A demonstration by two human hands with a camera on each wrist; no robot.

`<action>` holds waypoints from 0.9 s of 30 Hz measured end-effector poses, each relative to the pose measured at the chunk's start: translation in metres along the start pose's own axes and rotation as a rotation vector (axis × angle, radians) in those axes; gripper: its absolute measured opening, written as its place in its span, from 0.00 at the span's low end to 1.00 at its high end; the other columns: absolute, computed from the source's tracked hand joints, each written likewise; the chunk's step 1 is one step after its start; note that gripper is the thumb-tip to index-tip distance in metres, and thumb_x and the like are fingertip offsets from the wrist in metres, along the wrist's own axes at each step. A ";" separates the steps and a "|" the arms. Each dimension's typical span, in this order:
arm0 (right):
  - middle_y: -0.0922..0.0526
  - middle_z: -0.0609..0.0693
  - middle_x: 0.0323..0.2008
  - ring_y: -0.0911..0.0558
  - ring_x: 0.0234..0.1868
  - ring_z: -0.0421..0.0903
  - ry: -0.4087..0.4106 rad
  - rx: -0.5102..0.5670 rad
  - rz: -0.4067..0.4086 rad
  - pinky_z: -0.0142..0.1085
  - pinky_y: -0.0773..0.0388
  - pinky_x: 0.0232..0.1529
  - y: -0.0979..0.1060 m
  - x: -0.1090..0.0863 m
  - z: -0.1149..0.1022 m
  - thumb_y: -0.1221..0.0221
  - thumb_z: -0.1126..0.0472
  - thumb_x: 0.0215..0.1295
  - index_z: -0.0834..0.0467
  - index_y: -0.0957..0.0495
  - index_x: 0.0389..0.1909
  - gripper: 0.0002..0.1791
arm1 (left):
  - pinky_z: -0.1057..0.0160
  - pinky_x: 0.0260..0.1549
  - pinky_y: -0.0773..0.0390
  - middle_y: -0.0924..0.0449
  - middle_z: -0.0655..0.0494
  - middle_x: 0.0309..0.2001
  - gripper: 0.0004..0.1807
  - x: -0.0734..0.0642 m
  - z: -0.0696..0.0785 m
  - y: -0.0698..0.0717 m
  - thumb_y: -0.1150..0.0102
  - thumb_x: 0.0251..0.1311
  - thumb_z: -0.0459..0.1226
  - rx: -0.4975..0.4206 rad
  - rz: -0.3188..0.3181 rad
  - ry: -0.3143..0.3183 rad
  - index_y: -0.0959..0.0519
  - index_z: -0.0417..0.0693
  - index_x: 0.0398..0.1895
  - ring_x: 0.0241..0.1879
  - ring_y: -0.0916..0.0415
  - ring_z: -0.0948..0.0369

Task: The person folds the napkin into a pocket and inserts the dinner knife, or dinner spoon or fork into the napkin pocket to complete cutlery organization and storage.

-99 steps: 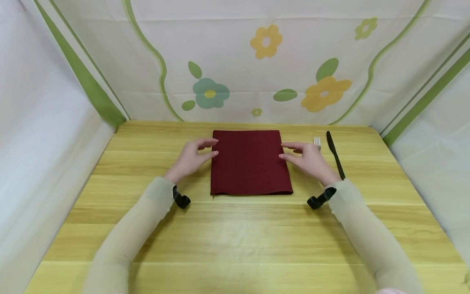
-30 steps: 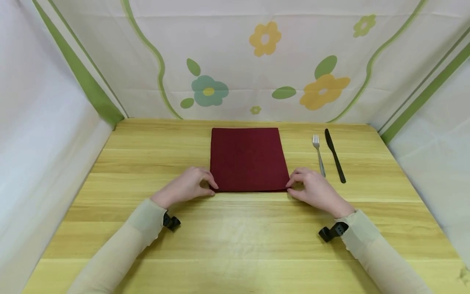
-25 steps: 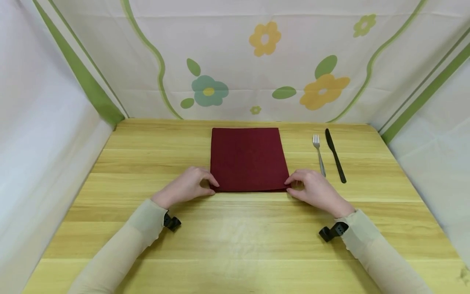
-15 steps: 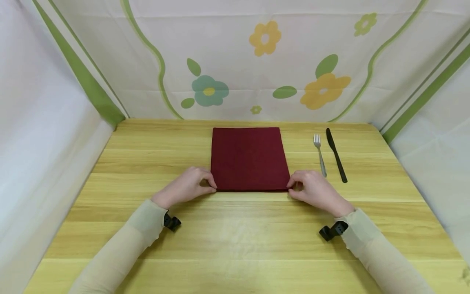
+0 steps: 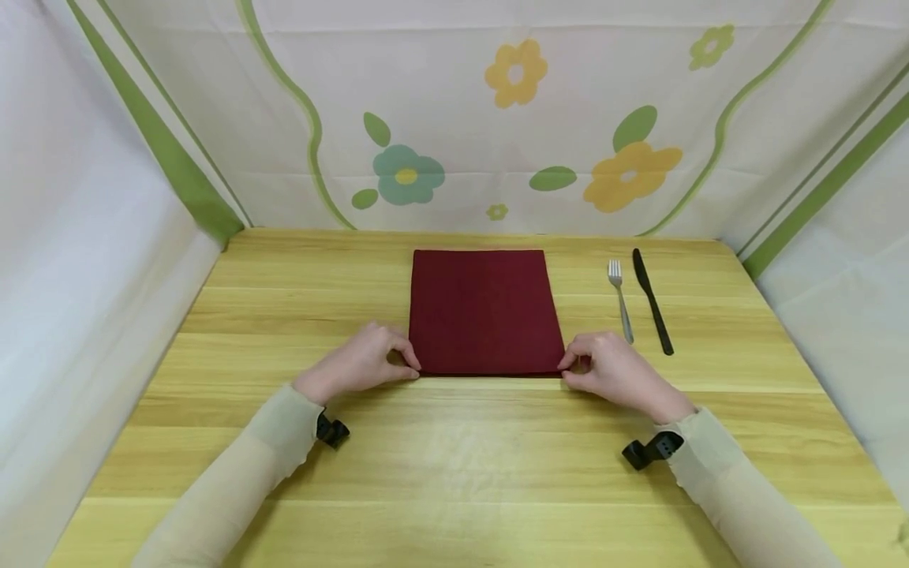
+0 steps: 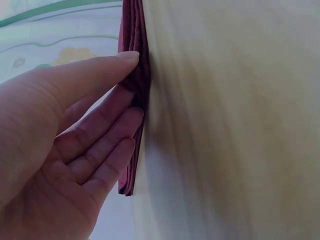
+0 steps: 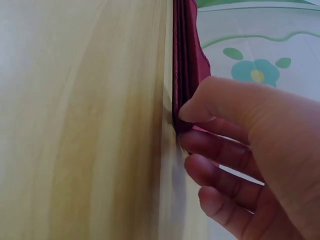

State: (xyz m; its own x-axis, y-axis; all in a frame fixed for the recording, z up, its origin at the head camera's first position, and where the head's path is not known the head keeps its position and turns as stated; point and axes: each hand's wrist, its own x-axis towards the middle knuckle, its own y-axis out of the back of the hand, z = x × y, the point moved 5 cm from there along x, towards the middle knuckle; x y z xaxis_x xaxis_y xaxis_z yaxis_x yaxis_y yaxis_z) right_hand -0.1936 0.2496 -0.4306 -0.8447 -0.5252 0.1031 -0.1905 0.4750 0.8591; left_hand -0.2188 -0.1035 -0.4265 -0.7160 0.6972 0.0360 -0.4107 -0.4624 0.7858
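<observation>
A dark red cloth napkin [image 5: 485, 312], folded into a flat square of several layers, lies on the wooden table. At its near left corner, my left hand [image 5: 365, 359] pinches the edge between thumb and fingers. My right hand [image 5: 614, 371] pinches the near right corner the same way. Stacked layers of the napkin [image 6: 131, 30] show edge-on in the left wrist view, with the thumb on them. In the right wrist view, the thumb and index fingertip meet at the corner of the napkin [image 7: 187, 60].
To the right of the napkin lie a fork [image 5: 621, 300] with a silver head and a black knife [image 5: 652, 300], side by side. A white curtain [image 5: 454, 102] printed with flowers hangs behind the wooden table [image 5: 461, 473], and white cloth also hangs on both sides.
Both hands have come from beside the napkin's sides down to its near corners and taken hold there. Its near edge lies straighter, shifted slightly toward me; the fork is uncovered from behind the right hand.
</observation>
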 end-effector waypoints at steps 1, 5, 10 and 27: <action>0.18 0.35 0.30 0.22 0.28 0.35 -0.011 0.016 -0.010 0.33 0.22 0.30 0.000 -0.001 0.001 0.26 0.64 0.57 0.49 0.11 0.33 0.07 | 0.63 0.41 0.19 0.16 0.68 0.36 0.03 -0.001 0.001 -0.001 0.24 0.58 0.36 0.002 -0.002 -0.001 0.11 0.54 0.33 0.39 0.20 0.66; 0.18 0.33 0.30 0.23 0.27 0.35 -0.033 0.069 -0.044 0.33 0.23 0.28 -0.001 -0.008 0.003 0.28 0.61 0.62 0.46 0.10 0.34 0.05 | 0.63 0.41 0.19 0.16 0.68 0.36 0.04 -0.006 0.005 -0.003 0.23 0.56 0.39 0.010 -0.009 -0.020 0.10 0.53 0.34 0.39 0.19 0.66; 0.17 0.33 0.30 0.23 0.26 0.36 -0.029 0.108 -0.046 0.32 0.24 0.26 -0.002 -0.015 0.001 0.28 0.61 0.63 0.46 0.10 0.33 0.05 | 0.64 0.42 0.19 0.16 0.69 0.35 0.03 -0.009 0.010 -0.005 0.25 0.59 0.39 0.003 -0.029 -0.037 0.09 0.51 0.34 0.39 0.19 0.67; 0.15 0.40 0.31 0.18 0.31 0.41 -0.160 0.260 -0.032 0.34 0.19 0.32 0.000 -0.022 0.004 0.24 0.55 0.57 0.53 0.13 0.38 0.11 | 0.63 0.32 0.20 0.15 0.66 0.41 0.17 -0.010 0.009 -0.002 0.28 0.62 0.49 -0.117 -0.003 0.043 0.12 0.51 0.49 0.32 0.22 0.65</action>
State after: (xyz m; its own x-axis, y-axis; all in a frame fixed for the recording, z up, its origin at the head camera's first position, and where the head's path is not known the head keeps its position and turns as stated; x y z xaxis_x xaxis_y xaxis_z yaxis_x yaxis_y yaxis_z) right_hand -0.1769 0.2646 -0.4347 -0.9003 -0.4349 -0.0197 -0.3225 0.6359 0.7012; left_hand -0.2058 -0.1042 -0.4227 -0.7374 0.6755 0.0051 -0.4742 -0.5229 0.7083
